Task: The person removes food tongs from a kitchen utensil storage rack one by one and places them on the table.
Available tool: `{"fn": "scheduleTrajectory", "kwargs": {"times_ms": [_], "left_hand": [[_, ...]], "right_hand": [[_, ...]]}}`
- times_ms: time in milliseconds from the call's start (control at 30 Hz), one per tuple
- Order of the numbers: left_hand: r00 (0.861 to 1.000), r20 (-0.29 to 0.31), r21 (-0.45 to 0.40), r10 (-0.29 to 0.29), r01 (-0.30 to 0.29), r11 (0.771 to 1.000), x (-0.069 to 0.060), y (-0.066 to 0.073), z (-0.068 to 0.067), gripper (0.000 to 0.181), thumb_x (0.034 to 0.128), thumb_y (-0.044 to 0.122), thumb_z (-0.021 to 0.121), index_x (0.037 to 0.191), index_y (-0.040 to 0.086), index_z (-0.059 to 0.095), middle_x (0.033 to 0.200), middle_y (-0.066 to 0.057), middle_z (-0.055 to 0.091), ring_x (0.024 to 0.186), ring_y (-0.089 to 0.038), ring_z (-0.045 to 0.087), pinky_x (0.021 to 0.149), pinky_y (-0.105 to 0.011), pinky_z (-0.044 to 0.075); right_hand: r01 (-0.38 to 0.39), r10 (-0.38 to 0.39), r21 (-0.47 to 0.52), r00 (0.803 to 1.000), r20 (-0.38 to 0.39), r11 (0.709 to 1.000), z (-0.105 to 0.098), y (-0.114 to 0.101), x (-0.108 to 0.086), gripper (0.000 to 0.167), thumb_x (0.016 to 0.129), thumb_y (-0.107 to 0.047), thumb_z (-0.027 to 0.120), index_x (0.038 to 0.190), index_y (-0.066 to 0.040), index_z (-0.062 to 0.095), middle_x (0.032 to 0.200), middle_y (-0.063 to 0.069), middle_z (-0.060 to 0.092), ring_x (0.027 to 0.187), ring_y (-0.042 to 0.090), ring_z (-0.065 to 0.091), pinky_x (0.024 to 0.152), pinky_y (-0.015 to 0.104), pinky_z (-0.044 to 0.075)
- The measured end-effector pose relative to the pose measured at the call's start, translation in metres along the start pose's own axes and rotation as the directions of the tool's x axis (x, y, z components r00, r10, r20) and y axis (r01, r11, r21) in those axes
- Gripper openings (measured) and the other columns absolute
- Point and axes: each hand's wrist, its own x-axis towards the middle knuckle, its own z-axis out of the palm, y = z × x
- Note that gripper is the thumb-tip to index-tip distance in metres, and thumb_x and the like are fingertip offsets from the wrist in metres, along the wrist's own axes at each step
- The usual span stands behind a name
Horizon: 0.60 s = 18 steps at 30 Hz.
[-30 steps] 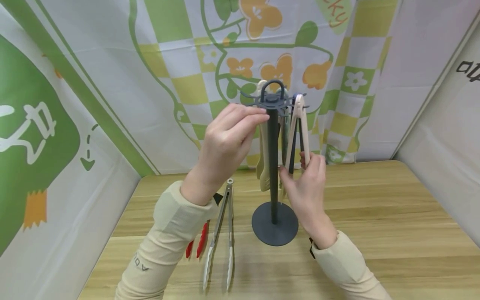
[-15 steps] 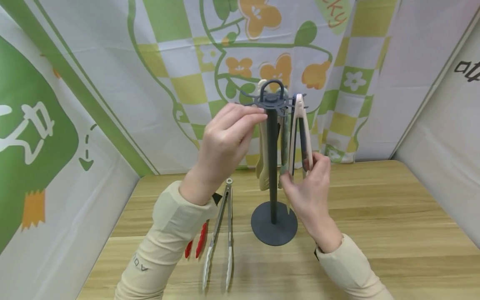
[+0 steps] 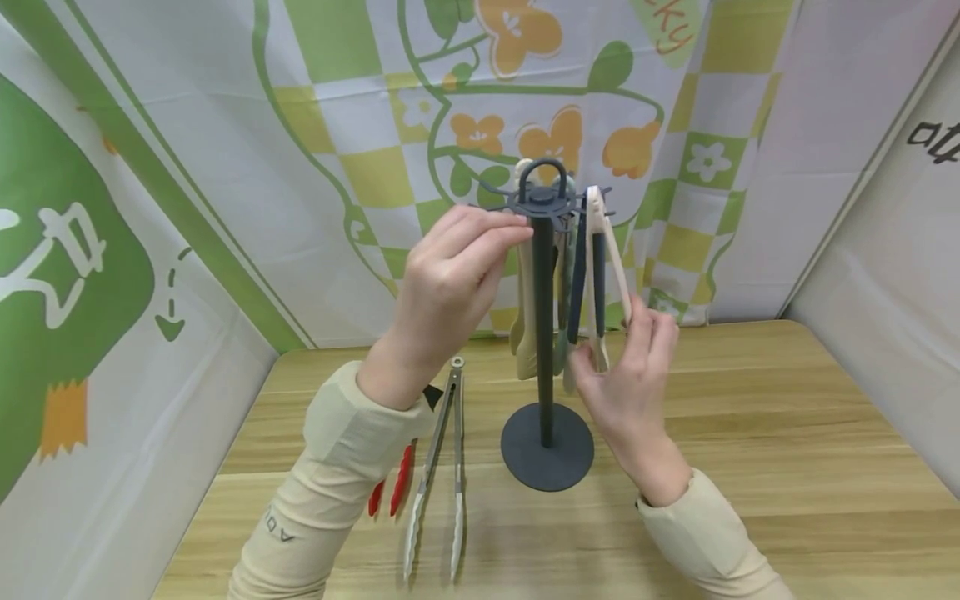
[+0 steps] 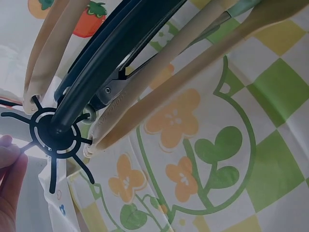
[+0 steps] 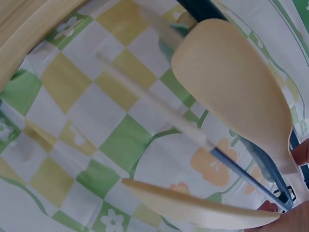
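A dark grey hook rack [image 3: 546, 350] stands upright on its round base. My left hand [image 3: 453, 279] is raised at its top, pinching one of the hook arms between thumb and finger, which the left wrist view shows too. Cream tongs [image 3: 617, 265] hang at the rack's right side, their top end at a hook [image 4: 35, 103]. My right hand [image 3: 628, 387] holds the lower part of these tongs, thumb on one side and fingers on the other. In the right wrist view their broad flat heads [image 5: 229, 72] stand apart. Dark blue tongs [image 3: 576, 292] hang right behind them.
Beige tongs [image 3: 527, 342] hang at the rack's far side, partly hidden by the pole. On the wooden table [image 3: 750, 450] left of the base lie steel tongs with white tips [image 3: 459, 533] and red-tipped tongs [image 3: 402, 479], the latter partly covered by my left sleeve. A printed cloth [image 3: 360, 67] closes the back.
My right hand has shifted a little right and toward me, swinging the lower ends of the cream tongs rightward and turning them. My left hand has kept its place on the rack.
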Motion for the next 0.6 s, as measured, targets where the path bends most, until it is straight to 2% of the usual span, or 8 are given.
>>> {"fn": "scheduleTrajectory", "kwargs": {"times_ms": [167,600], "left_hand": [[1.0,-0.005,-0.002,0.003,-0.003,1.0,0.0001,-0.0002,0.0005,0.018,0.084,-0.012,0.051,0.084,-0.006,0.068,0.087,-0.014,0.067,0.078,-0.024,0.061,0.075,-0.024,0.052],[1.0,0.005,0.001,0.02,-0.02,1.0,0.0022,0.0018,-0.0019,0.022,0.0854,-0.012,0.048,0.084,-0.005,0.069,0.087,-0.014,0.067,0.079,-0.026,0.06,0.076,-0.025,0.051]], "right_hand": [[0.001,-0.001,-0.012,1.0,-0.001,1.0,-0.0018,-0.0006,0.0021,0.07,0.061,0.009,0.058,0.129,0.011,0.041,0.093,0.027,0.041,0.086,0.036,0.042,0.07,0.039,0.04],[-0.008,0.009,0.011,1.0,-0.017,1.0,-0.0094,-0.0001,0.0054,0.071,0.062,0.007,0.056,0.131,0.011,0.039,0.096,0.029,0.04,0.083,0.035,0.043,0.068,0.036,0.04]]}}
